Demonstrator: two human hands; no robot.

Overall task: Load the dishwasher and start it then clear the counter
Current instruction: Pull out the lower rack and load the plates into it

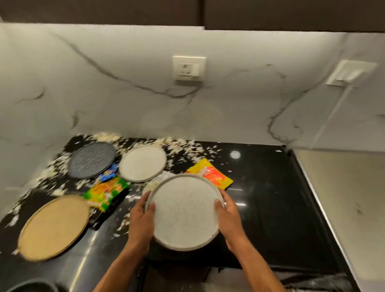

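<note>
While both hands, left hand (142,218) and right hand (229,220), grip the rim of the grey plate (184,211) with curled fingers, this plate is tilted above the black worktop (272,204), near the yellow packet (212,173).

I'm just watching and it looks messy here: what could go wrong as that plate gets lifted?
1. The grey plate is held only at its rim by the left hand and right hand; it could slip.
2. Crumbs litter the counter and could scatter further.
3. The yellow wrapper lies partly behind the plate and might get dragged along.
</note>
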